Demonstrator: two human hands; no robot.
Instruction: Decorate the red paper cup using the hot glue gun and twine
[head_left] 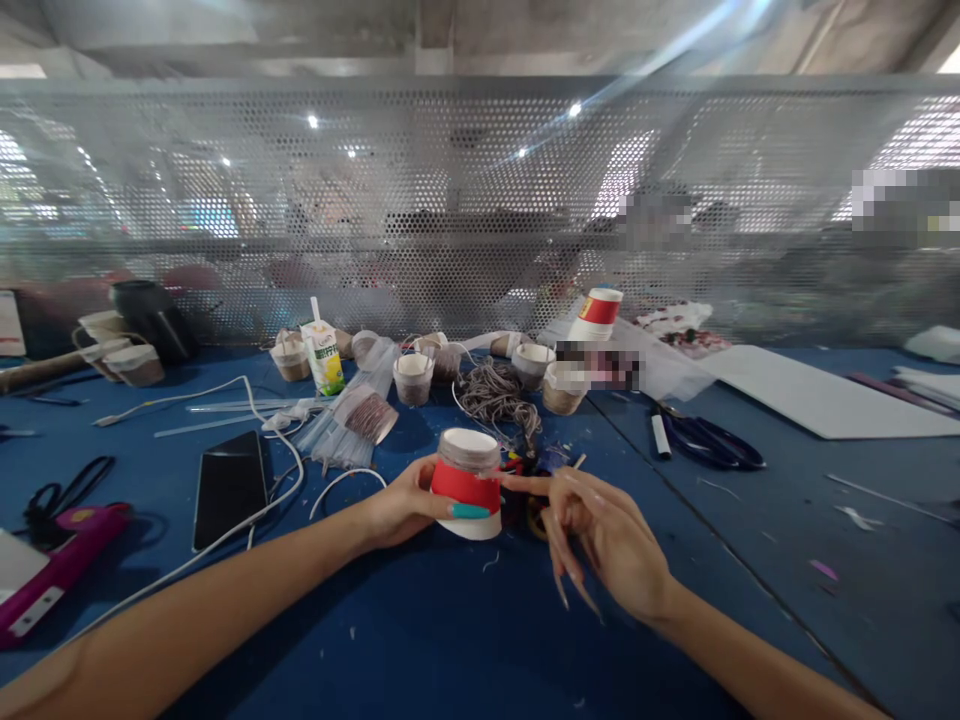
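Note:
My left hand (410,503) grips a red and white paper cup (463,488), held upside down above the table with grey cord wound around its upper end. The left thumb, with a turquoise nail, lies across the cup's front. My right hand (600,540) is open beside the cup, its index fingertip at the cup's right side near the cord, the other fingers apart. Behind the cup lies a tangled heap of grey cord (496,393). Part of the cup's far side is hidden.
Several cord-wrapped cups, such as one cup (413,379), stand at the back. A drink carton (324,358) is among them. Left are a phone (232,490), white cable and a magenta glue gun (67,570). Right lie blue-handled scissors (712,440) and a white board (832,390). Perforated metal screen (480,180) stands behind.

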